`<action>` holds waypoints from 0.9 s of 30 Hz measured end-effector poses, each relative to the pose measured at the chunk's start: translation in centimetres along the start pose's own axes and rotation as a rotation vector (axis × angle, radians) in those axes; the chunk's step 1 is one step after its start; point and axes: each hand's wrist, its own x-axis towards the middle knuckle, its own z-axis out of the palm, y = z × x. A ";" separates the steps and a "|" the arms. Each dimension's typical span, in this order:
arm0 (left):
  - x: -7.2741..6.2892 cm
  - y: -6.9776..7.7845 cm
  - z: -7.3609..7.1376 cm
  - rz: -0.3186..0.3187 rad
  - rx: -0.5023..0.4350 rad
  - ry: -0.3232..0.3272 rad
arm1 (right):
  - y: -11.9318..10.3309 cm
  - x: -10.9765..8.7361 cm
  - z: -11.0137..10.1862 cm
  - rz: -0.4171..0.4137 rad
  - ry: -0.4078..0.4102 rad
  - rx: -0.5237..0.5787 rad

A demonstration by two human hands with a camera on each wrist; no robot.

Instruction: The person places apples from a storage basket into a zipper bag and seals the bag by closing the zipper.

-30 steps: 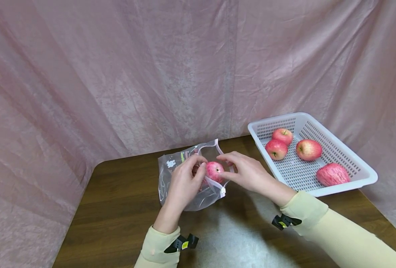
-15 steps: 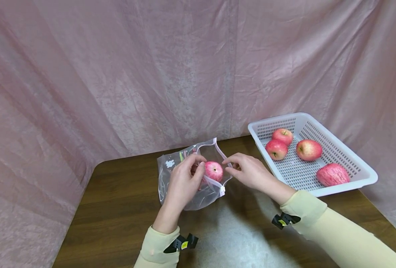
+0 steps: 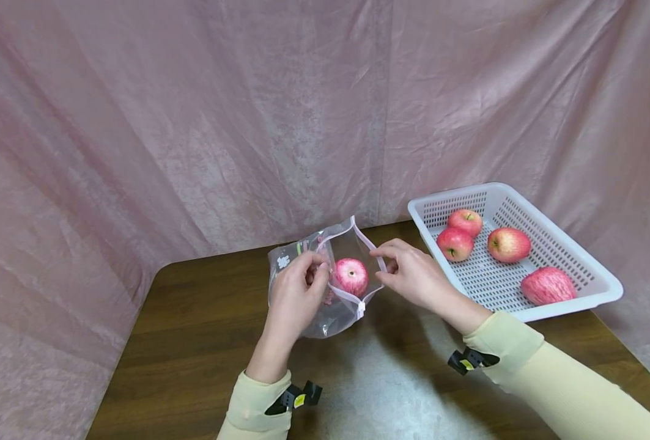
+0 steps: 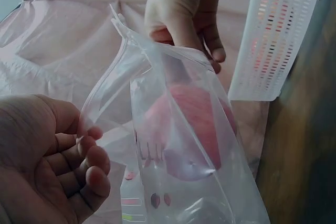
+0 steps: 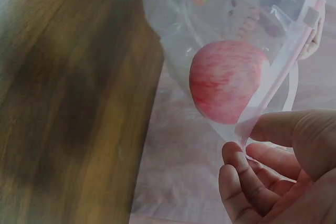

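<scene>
Starting from the left: a pink curtain point(image 3: 165, 140) in loose folds behind a dark wood table point(image 3: 192, 311). Then a clear zip bag point(image 3: 330, 321), with a little white cartoon print point(image 3: 283, 262), some green and pink stripes and a wide-open mouth toward the right. Over the near left part of it, the left hand point(image 3: 294, 293): pinching the left side of the rim between thumb and index finger, with the other fingers loosely curled in the left wrist view. Below that, a pale yellow-green cuff point(image 3: 261, 397) with a black gadget point(image 3: 294, 398) strapped on.

Pretty much in the middle, inside the bag just in from the mouth, one streaky pink-red apple point(image 3: 351, 276), dimpled end up. Just below, at the near end of the zip edge, a small white slider point(image 3: 361, 308).

Next over, the right hand point(image 3: 415, 275): gripping the opposite side of the rim, again between thumb and fingertips. Similar sleeve point(image 3: 561, 373) on that arm, black gadget included.

Far right, a white slotted basket point(image 3: 545, 235) with four apples inside: two red ones point(image 3: 455, 245) touching at the left, a yellowish-red one point(image 3: 509, 245) around the middle, and a deeper pink one point(image 3: 548, 286) near the front end.
</scene>
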 end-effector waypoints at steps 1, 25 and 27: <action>0.0 0.1 0.0 0.004 0.005 0.008 | -0.1 0.0 -0.1 -0.002 0.001 0.008; 0.3 1.8 -0.5 0.025 -0.049 0.038 | -0.3 -0.7 -1.0 -0.042 -0.021 0.053; 0.3 1.7 -0.4 0.006 -0.069 0.021 | -0.3 -1.0 -1.2 -0.063 -0.030 0.056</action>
